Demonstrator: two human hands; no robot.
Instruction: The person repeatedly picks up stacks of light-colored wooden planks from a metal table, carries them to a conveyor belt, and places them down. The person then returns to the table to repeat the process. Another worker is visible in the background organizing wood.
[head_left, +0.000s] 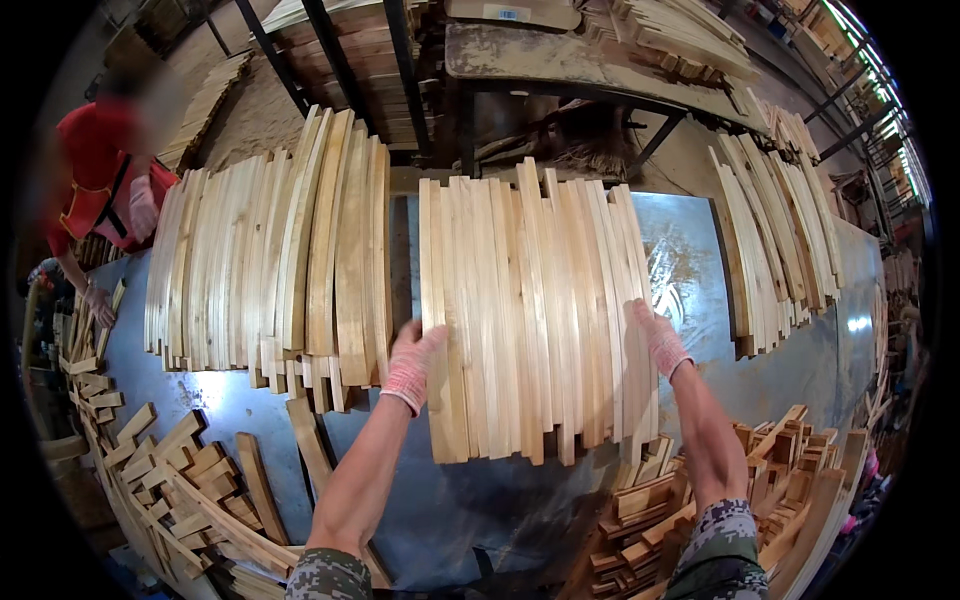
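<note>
A wide row of pale wooden strips (525, 320) lies side by side in front of me, their ends uneven at the far and near edges. My left hand (412, 365), in a pink and white knit glove, grips the row's left side, fingers at the outermost strip. Against the right side presses my right hand (662, 342), gloved alike, its fingers along the outer strip. The row is held between both hands; the palms and some fingertips are hidden.
Another row of strips (250, 260) lies to the left, a smaller stack (780, 240) to the right, on a metal-topped table (450, 530). Short offcuts pile up at the near left (190, 470) and near right (650, 510). A person in red (100, 170) stands at the far left.
</note>
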